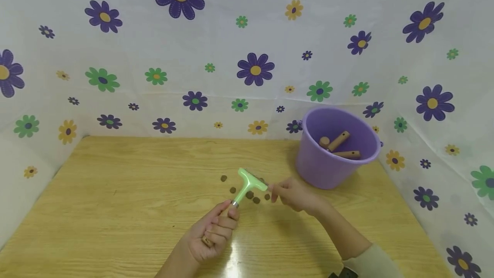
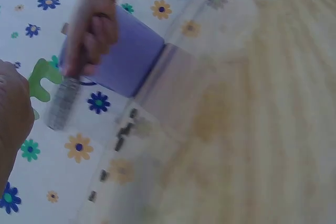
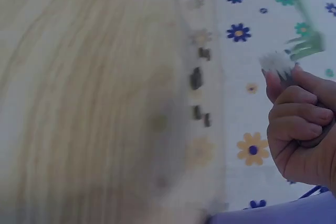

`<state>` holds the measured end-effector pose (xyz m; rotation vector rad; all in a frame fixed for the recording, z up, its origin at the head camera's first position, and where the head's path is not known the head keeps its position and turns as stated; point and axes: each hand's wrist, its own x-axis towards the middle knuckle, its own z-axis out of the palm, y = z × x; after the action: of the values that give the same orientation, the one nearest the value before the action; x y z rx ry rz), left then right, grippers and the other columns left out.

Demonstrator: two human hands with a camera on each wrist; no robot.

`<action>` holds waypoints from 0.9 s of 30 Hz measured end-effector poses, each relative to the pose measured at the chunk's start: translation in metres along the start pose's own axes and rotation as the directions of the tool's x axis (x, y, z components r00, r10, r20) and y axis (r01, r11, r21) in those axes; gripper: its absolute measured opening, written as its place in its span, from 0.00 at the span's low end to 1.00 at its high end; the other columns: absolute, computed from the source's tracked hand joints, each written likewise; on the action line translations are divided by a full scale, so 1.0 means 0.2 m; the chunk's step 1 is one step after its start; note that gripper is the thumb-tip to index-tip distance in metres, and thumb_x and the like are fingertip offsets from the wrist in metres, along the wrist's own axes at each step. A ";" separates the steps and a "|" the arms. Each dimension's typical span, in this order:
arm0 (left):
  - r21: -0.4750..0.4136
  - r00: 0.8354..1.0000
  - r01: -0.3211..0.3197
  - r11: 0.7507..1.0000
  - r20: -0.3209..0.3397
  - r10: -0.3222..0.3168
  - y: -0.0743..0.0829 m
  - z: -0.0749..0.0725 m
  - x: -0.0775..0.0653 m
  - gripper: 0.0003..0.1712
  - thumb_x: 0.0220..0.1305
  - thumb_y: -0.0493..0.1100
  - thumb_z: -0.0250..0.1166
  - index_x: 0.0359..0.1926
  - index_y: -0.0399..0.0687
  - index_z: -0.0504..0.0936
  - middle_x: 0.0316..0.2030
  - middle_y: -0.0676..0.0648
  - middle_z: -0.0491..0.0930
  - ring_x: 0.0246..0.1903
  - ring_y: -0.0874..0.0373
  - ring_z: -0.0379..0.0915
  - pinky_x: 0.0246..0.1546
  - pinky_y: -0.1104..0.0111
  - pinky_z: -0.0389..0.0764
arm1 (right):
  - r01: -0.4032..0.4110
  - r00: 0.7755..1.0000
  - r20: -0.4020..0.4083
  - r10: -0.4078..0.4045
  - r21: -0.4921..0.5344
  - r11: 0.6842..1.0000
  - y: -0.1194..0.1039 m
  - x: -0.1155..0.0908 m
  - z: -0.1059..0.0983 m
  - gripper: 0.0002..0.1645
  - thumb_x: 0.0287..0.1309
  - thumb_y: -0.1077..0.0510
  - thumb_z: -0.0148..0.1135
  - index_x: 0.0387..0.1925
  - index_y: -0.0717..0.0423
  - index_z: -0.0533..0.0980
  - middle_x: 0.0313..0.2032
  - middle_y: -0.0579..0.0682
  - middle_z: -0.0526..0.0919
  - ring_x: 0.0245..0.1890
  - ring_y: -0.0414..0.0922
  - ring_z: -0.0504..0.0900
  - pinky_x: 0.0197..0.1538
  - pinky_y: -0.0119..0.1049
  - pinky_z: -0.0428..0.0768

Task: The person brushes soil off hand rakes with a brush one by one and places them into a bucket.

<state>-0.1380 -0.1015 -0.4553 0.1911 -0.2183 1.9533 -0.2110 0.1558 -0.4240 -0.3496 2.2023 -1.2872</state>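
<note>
My left hand (image 1: 216, 231) grips the wooden handle of a small light-green rake (image 1: 248, 183), its T-shaped head raised over the table and pointing away. The right hand (image 1: 295, 194) is at the right end of that head, fingers curled. Both wrist views show it holding a small brush (image 3: 277, 62) with pale bristles, the handle running through the fist. In the head view the brush is mostly hidden. Several small brown clumps (image 1: 224, 178) lie on the wooden table (image 1: 135, 209) around and beneath the rake head.
A purple bucket (image 1: 320, 170) stands at the back right, just beyond the right hand. Wooden-handled tools (image 1: 339, 140) lean inside it. A white cloth (image 1: 216, 42) with printed flowers hangs behind the table and along its sides.
</note>
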 end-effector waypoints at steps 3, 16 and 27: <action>0.025 1.000 0.001 1.000 0.008 -0.001 0.01 0.04 0.01 0.22 0.75 0.52 0.44 0.40 0.40 0.76 0.19 0.60 0.58 0.15 0.72 0.53 0.14 0.87 0.58 | -0.038 0.997 -0.067 0.033 -0.080 0.996 0.05 0.02 0.02 0.28 0.65 0.44 0.53 0.31 0.67 0.79 0.09 0.41 0.58 0.08 0.35 0.50 0.11 0.25 0.51; 0.010 1.000 0.009 1.000 -0.020 -0.009 0.03 0.04 0.01 0.21 0.74 0.52 0.46 0.39 0.41 0.77 0.19 0.60 0.56 0.15 0.73 0.52 0.14 0.88 0.57 | -0.035 0.943 -0.326 -0.060 -0.279 0.960 -0.03 0.02 -0.03 0.25 0.66 0.45 0.52 0.28 0.62 0.81 0.17 0.47 0.70 0.19 0.40 0.65 0.21 0.30 0.64; -0.027 1.000 0.008 1.000 -0.002 -0.008 0.03 0.01 0.02 0.21 0.74 0.52 0.45 0.39 0.40 0.77 0.19 0.61 0.56 0.15 0.73 0.53 0.14 0.88 0.57 | -0.092 0.811 -0.476 -0.340 -0.678 0.729 -0.19 -0.10 0.06 0.25 0.67 0.40 0.49 0.20 0.51 0.67 0.13 0.44 0.65 0.15 0.42 0.66 0.19 0.34 0.66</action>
<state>-0.1455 -0.1012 -0.4535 0.1723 -0.2420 1.9411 -0.1898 0.1376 -0.3881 -0.4314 3.2169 -0.6116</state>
